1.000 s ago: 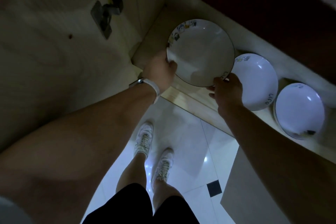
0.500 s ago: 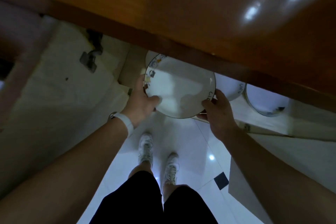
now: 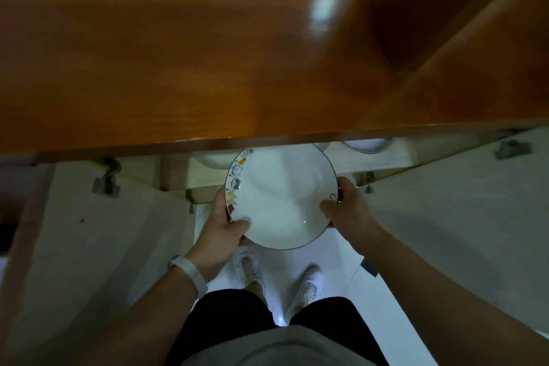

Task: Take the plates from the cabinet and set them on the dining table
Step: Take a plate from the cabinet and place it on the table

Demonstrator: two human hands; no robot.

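Note:
I hold a white plate (image 3: 279, 199) with a dark rim and small coloured pictures along its left edge, level in front of the cabinet opening. My left hand (image 3: 225, 232) grips its lower left rim, thumb on top. My right hand (image 3: 346, 208) grips the right rim, thumb over the edge. Behind it, under the counter's edge, parts of two more white plates show: one plate (image 3: 211, 159) to the left and another plate (image 3: 367, 145) to the right on the cabinet shelf (image 3: 395, 154).
A glossy brown wooden counter (image 3: 208, 53) overhangs the cabinet and fills the upper view. Pale cabinet doors stand open at the left door (image 3: 98, 246) and right door (image 3: 463, 217), each with a metal hinge. My feet stand on the white tiled floor (image 3: 335, 249) below.
The plate has come out of the cabinet toward me, both hands still on its rim. My head has risen, so the counter top now hides most of the shelf.

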